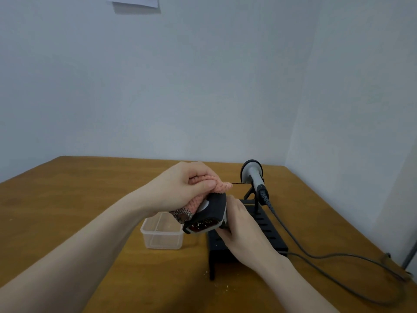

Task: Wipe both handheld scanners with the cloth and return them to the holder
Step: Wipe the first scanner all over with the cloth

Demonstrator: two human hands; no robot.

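Note:
My right hand [242, 231] grips the handle of a grey and black handheld scanner [209, 213], its dark red window facing me, held above the front of the black holder [266, 229]. My left hand [182, 186] holds a bunched pink cloth [222, 186] and presses it on the top of that scanner's head. A second grey scanner [253, 175] stands at the far end of the holder, handle pointing toward me, with its coiled cable running off to the right.
A clear plastic tub [161, 236] sits on the wooden table [79, 199] just left of the holder. Grey cables [316, 256] trail over the table's right side. Walls stand close behind and to the right. Crumbs lie near the front.

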